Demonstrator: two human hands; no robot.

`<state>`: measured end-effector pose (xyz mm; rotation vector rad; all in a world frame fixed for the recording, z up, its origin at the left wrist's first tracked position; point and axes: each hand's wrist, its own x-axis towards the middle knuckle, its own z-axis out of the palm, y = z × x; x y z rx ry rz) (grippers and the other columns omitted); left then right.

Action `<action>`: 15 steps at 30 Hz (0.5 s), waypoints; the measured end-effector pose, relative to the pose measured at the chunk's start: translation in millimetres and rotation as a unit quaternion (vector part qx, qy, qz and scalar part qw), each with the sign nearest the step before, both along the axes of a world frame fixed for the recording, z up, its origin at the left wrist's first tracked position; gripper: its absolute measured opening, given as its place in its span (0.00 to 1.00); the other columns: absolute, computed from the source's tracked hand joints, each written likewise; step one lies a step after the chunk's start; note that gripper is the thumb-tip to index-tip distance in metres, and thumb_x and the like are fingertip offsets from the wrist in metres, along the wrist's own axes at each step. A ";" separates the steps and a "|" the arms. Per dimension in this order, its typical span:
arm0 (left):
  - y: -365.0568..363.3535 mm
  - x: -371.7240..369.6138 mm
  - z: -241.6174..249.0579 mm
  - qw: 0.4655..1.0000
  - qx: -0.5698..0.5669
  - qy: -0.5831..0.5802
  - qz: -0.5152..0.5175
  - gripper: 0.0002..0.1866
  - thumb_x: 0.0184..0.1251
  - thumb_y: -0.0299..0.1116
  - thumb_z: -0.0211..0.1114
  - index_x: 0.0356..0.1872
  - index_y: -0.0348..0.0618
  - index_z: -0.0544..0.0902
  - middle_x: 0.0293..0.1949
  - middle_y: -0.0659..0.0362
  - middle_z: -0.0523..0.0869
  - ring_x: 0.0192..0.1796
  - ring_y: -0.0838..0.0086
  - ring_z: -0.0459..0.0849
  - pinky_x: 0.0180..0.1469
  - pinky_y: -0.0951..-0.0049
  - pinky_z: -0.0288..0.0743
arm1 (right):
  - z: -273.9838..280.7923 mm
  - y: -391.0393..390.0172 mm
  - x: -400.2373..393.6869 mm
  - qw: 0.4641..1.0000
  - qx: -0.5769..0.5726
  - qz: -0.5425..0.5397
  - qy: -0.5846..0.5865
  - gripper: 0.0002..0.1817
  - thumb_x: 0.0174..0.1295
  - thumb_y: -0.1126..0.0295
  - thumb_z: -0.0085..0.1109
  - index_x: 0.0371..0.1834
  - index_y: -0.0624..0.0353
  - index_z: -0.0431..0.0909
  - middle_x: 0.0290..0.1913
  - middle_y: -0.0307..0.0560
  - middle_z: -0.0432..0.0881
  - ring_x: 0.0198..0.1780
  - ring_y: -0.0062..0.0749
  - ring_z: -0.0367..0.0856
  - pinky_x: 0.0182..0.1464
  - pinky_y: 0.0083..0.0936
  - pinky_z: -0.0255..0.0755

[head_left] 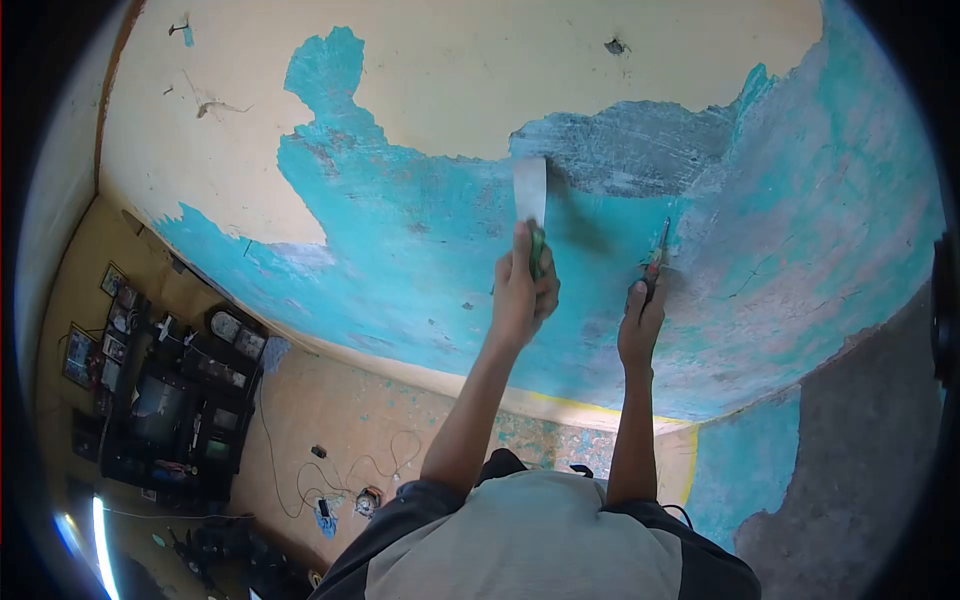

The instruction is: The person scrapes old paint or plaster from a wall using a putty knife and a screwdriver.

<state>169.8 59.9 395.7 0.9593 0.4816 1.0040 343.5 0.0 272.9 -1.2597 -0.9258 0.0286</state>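
Observation:
My left hand (523,290) is closed around the green handle of a scraper (531,188). The scraper's broad metal blade points up, its edge right at the border between cream paint and the bared turquoise wall (400,210). A grey scraped patch (630,150) spreads to the right of the blade. Lower and farther right, my right hand (642,325) grips a slim screwdriver (661,245), its thin shaft pointing up in front of the turquoise surface.
Paint flakes are strewn over the floor (340,400) along the wall's foot. Loose cables (300,490) and small items lie there. A dark cabinet (180,400) with a television stands at the left, near a lit tube lamp (103,550). A nail (180,28) sticks out of the wall.

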 end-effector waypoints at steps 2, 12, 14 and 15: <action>2.6 3.6 1.3 1.000 0.000 -0.001 0.004 0.30 0.83 0.66 0.47 0.27 0.53 0.66 0.17 0.72 0.58 0.15 0.87 0.54 0.14 0.81 0.43 | 0.7 1.1 0.1 1.000 0.005 -0.005 -0.002 0.16 0.86 0.56 0.43 0.51 0.59 0.70 0.29 0.32 0.65 0.28 0.16 0.61 0.31 0.23 0.59; -2.4 -2.3 1.6 1.000 0.000 0.011 -0.013 0.30 0.83 0.65 0.46 0.27 0.53 0.64 0.17 0.72 0.58 0.14 0.88 0.53 0.13 0.82 0.43 | -7.7 4.8 5.8 1.000 0.006 -0.008 -0.021 0.18 0.86 0.56 0.43 0.59 0.61 0.71 0.29 0.31 0.64 0.28 0.16 0.60 0.31 0.22 0.58; 3.8 -4.0 20.6 0.999 0.031 0.018 -0.005 0.30 0.83 0.65 0.46 0.27 0.53 0.64 0.17 0.72 0.58 0.14 0.88 0.52 0.13 0.81 0.43 | -5.4 3.5 2.0 1.000 0.013 -0.012 -0.014 0.19 0.86 0.56 0.43 0.63 0.61 0.70 0.29 0.31 0.64 0.28 0.16 0.60 0.31 0.22 0.57; 5.0 -4.1 33.9 0.998 0.060 0.024 0.004 0.30 0.84 0.65 0.46 0.27 0.53 0.64 0.17 0.72 0.57 0.14 0.88 0.52 0.13 0.81 0.42 | -6.3 2.7 1.8 1.000 0.011 -0.012 -0.014 0.19 0.86 0.56 0.43 0.63 0.61 0.70 0.29 0.31 0.64 0.28 0.16 0.60 0.31 0.22 0.57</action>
